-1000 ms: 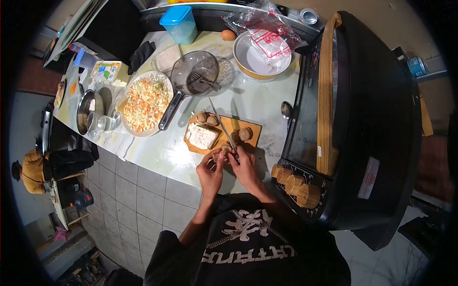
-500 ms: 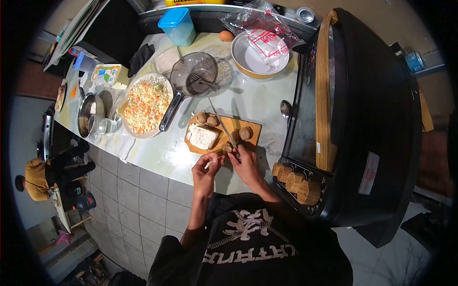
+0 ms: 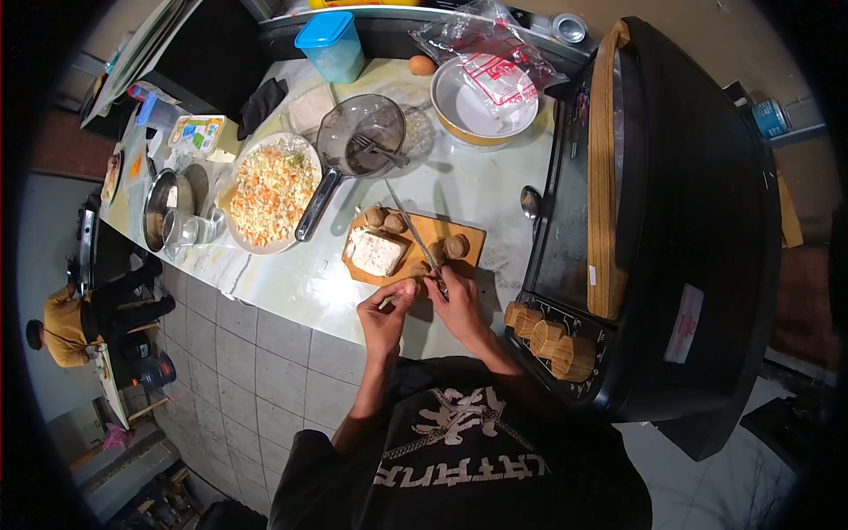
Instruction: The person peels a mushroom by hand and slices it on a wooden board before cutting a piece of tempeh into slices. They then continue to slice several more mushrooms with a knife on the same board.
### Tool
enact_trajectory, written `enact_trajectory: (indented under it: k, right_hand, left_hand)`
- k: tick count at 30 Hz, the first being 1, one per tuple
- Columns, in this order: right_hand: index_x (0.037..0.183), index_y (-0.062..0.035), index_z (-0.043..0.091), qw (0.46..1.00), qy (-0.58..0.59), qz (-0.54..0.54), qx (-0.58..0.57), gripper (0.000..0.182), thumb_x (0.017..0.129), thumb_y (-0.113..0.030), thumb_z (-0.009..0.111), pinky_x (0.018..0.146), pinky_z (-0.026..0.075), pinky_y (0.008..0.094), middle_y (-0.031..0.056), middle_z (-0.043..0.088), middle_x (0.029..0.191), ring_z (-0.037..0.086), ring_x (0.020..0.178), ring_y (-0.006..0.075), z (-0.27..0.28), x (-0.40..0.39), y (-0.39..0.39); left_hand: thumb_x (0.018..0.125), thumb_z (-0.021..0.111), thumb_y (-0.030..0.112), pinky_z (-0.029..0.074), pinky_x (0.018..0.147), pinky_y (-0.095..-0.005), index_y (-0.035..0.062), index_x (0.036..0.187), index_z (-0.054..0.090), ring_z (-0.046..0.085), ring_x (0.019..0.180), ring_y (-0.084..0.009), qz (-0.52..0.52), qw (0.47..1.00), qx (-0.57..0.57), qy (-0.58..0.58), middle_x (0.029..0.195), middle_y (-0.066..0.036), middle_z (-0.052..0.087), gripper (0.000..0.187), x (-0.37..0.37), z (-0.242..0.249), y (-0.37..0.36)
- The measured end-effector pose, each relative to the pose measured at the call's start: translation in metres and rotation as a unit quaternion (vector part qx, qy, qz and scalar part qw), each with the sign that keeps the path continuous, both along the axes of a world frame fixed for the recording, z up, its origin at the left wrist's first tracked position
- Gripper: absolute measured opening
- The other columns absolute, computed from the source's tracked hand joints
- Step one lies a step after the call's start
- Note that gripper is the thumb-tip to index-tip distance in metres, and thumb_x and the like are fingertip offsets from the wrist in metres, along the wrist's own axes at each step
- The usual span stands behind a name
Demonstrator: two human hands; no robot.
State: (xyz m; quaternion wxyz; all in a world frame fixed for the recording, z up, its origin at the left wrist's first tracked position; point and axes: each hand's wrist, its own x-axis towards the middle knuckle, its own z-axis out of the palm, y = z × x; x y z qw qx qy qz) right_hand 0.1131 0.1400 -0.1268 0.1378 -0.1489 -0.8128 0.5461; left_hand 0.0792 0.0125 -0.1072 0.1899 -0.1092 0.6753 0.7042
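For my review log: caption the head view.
Right hand holds a knife over a board bearing a white block and brown pieces.

Compared with a second ago, the left hand point(image 3: 382, 325) is drawn slightly to the lower left of the brown round piece point(image 3: 419, 268) near the frame's centre. At far left, the other person point(image 3: 65, 330) is shifted slightly lower, and the legs point(image 3: 137, 312) are seen wider apart.

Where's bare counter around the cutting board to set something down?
Bare counter shows between the cutting board and the bowl, and in a strip between the board and the spoon. It's crowded at far left, where plate, metal pan and glass bunch; the board carries a white block and brown pieces.
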Motion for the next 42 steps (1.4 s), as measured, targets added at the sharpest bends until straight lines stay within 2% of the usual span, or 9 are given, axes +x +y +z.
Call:
enact_trajectory:
  k: [3, 5, 9, 14, 23, 29, 36, 40, 42]
  right_hand:
    - [0.085, 0.0032, 0.053, 1.0, 0.005, 0.001, 0.016, 0.013, 0.083, -0.006, 0.062, 0.056, 0.047, 0.0391, 0.0201, 0.061, 0.074, 0.061, 0.07, 0.0379, -0.001, 0.002, 0.001]
    - [0.084, 0.0033, 0.053, 1.0, 0.012, -0.003, 0.027, 0.013, 0.083, -0.007, 0.061, 0.057, 0.046, 0.0398, 0.0202, 0.061, 0.074, 0.061, 0.071, 0.0392, -0.003, 0.004, 0.002]
    - [0.081, 0.0032, 0.051, 1.0, 0.002, 0.003, 0.015, 0.015, 0.084, -0.008, 0.06, 0.057, 0.046, 0.0412, 0.0207, 0.061, 0.075, 0.059, 0.072, 0.0405, -0.005, 0.004, 0.005]
    - [0.081, 0.0029, 0.051, 0.999, -0.025, 0.012, 0.019, 0.016, 0.085, -0.01, 0.06, 0.058, 0.045, 0.042, 0.0209, 0.061, 0.075, 0.059, 0.072, 0.0402, -0.012, 0.007, 0.005]
    - [0.084, 0.0029, 0.053, 0.999, -0.031, 0.02, 0.009, 0.014, 0.084, -0.009, 0.061, 0.061, 0.048, 0.0404, 0.0201, 0.063, 0.078, 0.061, 0.075, 0.0389, -0.01, 0.006, 0.006]
    - [0.086, 0.003, 0.054, 0.999, -0.032, 0.022, -0.015, 0.015, 0.083, -0.009, 0.062, 0.062, 0.049, 0.0401, 0.02, 0.063, 0.08, 0.062, 0.078, 0.0384, -0.007, 0.006, 0.007]
    - [0.084, 0.0033, 0.053, 1.0, -0.002, 0.018, -0.008, 0.014, 0.084, -0.008, 0.061, 0.061, 0.048, 0.0411, 0.0206, 0.062, 0.078, 0.061, 0.076, 0.039, -0.007, 0.005, 0.006]
    - [0.083, 0.0033, 0.051, 1.0, -0.004, 0.015, -0.015, 0.014, 0.085, -0.008, 0.06, 0.06, 0.046, 0.0432, 0.0211, 0.061, 0.077, 0.06, 0.075, 0.0401, -0.007, 0.007, 0.006]
    - [0.083, 0.0031, 0.052, 1.0, -0.005, 0.012, -0.004, 0.014, 0.085, -0.009, 0.06, 0.059, 0.047, 0.0413, 0.0208, 0.061, 0.076, 0.06, 0.075, 0.0397, -0.006, 0.007, 0.007]
  left_hand:
    - [0.082, 0.069, 0.009, 0.047, 0.063, -0.0234, -0.007, 0.094, 0.065, 0.056, 0.068, -0.0111, -0.004, 1.0, -0.007, 0.012, 0.081, -0.007, 0.063, 0.021, 0.001, -0.009, 0.003]
    - [0.084, 0.067, 0.009, 0.051, 0.062, -0.0234, -0.0095, 0.093, 0.063, 0.062, 0.068, -0.0125, -0.02, 0.999, -0.001, 0.034, 0.081, -0.01, 0.065, 0.021, 0.002, -0.013, 0.005]
    - [0.085, 0.066, 0.009, 0.049, 0.061, -0.0251, -0.0081, 0.092, 0.062, 0.061, 0.068, -0.0139, -0.001, 1.0, -0.001, 0.03, 0.078, -0.01, 0.064, 0.019, 0.005, -0.01, 0.012]
    - [0.084, 0.067, 0.011, 0.05, 0.06, -0.0255, -0.0092, 0.091, 0.061, 0.062, 0.066, -0.0144, -0.018, 0.989, -0.117, 0.09, 0.078, -0.011, 0.065, 0.022, 0.003, -0.001, 0.015]
    - [0.082, 0.069, 0.014, 0.05, 0.055, -0.0259, -0.004, 0.091, 0.064, 0.063, 0.068, -0.0155, -0.053, 0.967, -0.216, 0.125, 0.077, -0.01, 0.065, 0.022, 0.0, 0.004, 0.014]
    - [0.081, 0.069, 0.012, 0.051, 0.056, -0.0276, -0.0031, 0.092, 0.064, 0.065, 0.074, -0.0178, -0.056, 0.957, -0.21, 0.194, 0.078, -0.009, 0.066, 0.019, 0.0, 0.003, 0.015]
    - [0.082, 0.067, 0.01, 0.051, 0.057, -0.0279, -0.0019, 0.093, 0.061, 0.064, 0.074, -0.0164, -0.066, 0.963, -0.199, 0.167, 0.081, -0.008, 0.065, 0.017, -0.001, 0.001, 0.01]
    - [0.086, 0.063, 0.011, 0.051, 0.063, -0.0265, -0.0019, 0.102, 0.057, 0.062, 0.078, -0.0133, -0.053, 0.975, -0.158, 0.145, 0.087, -0.008, 0.063, 0.022, 0.0, 0.001, 0.006]
    - [0.087, 0.061, 0.01, 0.051, 0.066, -0.0258, -0.0024, 0.107, 0.056, 0.061, 0.079, -0.0126, -0.043, 0.977, -0.149, 0.146, 0.09, -0.009, 0.063, 0.024, 0.001, 0.001, 0.003]
